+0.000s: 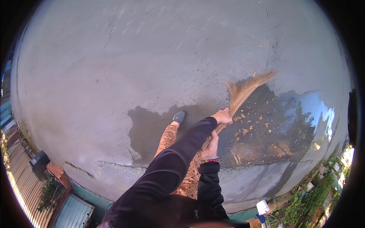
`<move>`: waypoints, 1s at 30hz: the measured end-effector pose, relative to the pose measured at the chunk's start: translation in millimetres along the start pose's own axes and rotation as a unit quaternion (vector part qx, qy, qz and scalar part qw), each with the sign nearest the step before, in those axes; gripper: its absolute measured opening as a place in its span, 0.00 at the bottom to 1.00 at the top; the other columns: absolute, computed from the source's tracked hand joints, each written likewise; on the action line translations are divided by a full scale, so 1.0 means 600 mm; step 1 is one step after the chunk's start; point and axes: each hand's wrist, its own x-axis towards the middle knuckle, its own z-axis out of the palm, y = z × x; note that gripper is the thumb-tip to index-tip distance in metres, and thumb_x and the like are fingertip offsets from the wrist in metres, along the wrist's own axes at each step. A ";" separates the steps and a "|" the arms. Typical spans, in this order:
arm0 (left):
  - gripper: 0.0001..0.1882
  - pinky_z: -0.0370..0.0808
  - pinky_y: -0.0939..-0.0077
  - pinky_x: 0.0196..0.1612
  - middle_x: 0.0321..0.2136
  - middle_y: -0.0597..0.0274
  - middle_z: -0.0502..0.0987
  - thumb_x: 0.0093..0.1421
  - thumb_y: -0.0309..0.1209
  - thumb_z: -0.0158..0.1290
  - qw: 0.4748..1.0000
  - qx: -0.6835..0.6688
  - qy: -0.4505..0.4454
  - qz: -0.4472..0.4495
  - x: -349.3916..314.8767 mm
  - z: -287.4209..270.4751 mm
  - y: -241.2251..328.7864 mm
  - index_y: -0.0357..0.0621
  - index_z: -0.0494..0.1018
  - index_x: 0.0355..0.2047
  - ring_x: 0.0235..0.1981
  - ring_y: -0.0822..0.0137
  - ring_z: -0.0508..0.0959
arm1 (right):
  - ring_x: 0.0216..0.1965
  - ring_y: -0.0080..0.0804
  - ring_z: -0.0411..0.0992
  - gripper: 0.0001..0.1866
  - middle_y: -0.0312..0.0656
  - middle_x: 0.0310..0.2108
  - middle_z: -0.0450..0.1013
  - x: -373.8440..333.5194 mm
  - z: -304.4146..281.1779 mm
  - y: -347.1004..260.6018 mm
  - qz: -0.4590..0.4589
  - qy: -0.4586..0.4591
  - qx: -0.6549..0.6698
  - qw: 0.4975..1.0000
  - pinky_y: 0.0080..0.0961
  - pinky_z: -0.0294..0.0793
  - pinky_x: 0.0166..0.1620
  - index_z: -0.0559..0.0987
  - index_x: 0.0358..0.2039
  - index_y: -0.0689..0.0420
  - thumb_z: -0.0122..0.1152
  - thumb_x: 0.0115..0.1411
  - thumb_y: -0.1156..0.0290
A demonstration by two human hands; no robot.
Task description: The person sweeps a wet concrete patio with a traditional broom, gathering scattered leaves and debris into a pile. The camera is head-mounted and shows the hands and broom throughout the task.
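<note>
A straw broom (240, 97) slants up and to the right from my hands, its bristles fanned and bent over the wet concrete. My left hand (222, 116), reached across my body in a black sleeve, is closed round the broom's upper stalk just below the bristles. Lower down, my right hand (211, 146) wraps the handle end, with red bracelets (210, 160) at the wrist. Scattered dry leaves (245, 131) lie in the dark puddle (266, 110) beside and beyond the broom.
My shoe (179, 116) stands at the puddle's left part. A cracked ledge (118, 171) runs along the near side of the concrete floor (152, 57). Green plants (304, 203) and a white lamp-like object (262, 207) are at lower right; a black bin (39, 165) and bricks (56, 171) at lower left.
</note>
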 end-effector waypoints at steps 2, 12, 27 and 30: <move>0.50 0.77 0.65 0.43 0.36 0.36 0.78 0.45 0.33 0.59 0.998 -0.055 -0.007 -0.010 -0.040 -0.017 0.010 0.33 0.46 0.65 0.39 0.48 0.81 | 0.20 0.22 0.67 0.10 0.32 0.25 0.68 -0.026 0.036 0.012 -0.080 -0.036 -0.080 0.993 0.21 0.68 0.22 0.71 0.39 0.55 0.51 0.61 0.64; 0.10 0.74 0.72 0.19 0.18 0.63 0.67 0.49 0.19 0.47 0.817 -0.395 0.418 -0.039 -0.304 -0.281 -0.167 0.46 0.63 0.31 0.15 0.67 0.70 | 0.12 0.25 0.65 0.08 0.34 0.13 0.64 0.016 0.164 0.097 0.296 -0.386 -0.214 0.847 0.24 0.65 0.16 0.69 0.23 0.57 0.57 0.53 0.71; 0.54 0.80 0.65 0.26 0.29 0.41 0.78 0.48 0.25 0.52 0.977 0.010 0.124 -0.173 0.366 0.308 0.269 0.38 0.27 0.67 0.23 0.56 0.82 | 0.16 0.17 0.59 0.08 0.32 0.21 0.61 0.125 -0.279 -0.499 0.103 -0.197 0.323 0.920 0.15 0.64 0.16 0.68 0.38 0.63 0.51 0.58 0.77; 0.54 0.78 0.70 0.21 0.30 0.47 0.77 0.47 0.23 0.53 0.992 0.018 -0.008 -0.125 0.394 0.387 0.368 0.45 0.31 0.68 0.19 0.62 0.79 | 0.15 0.19 0.61 0.05 0.34 0.19 0.63 0.094 -0.260 -0.577 0.004 -0.025 0.281 0.959 0.18 0.66 0.15 0.69 0.34 0.63 0.51 0.55 0.79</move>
